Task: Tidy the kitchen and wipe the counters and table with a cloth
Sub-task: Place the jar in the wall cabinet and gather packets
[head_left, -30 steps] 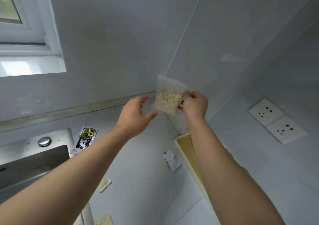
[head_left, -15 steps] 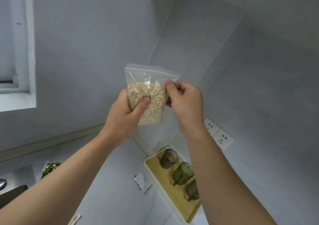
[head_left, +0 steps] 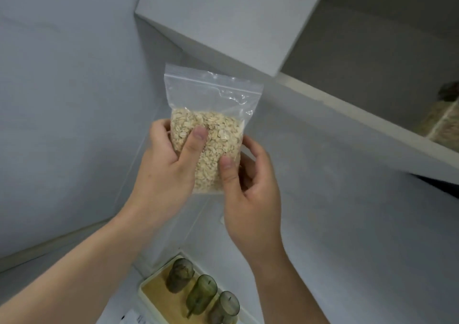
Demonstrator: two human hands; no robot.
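Clear zip-top plastic bag of pale oats [head_left: 211, 137] now raised higher, toward open white wall cupboard [head_left: 360, 117] | left hand [head_left: 166, 174] grips its L side, right hand [head_left: 250, 197] pinches btm-R edge | risk, est.: if zip isn't fully sealed, tipping it in spills oats.

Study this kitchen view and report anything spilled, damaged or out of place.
Nothing is spilled or damaged. The bag of oats, gripped by the left hand and right hand, looks intact. Only a small printed packet lies loose on the counter beside the tray of glasses.
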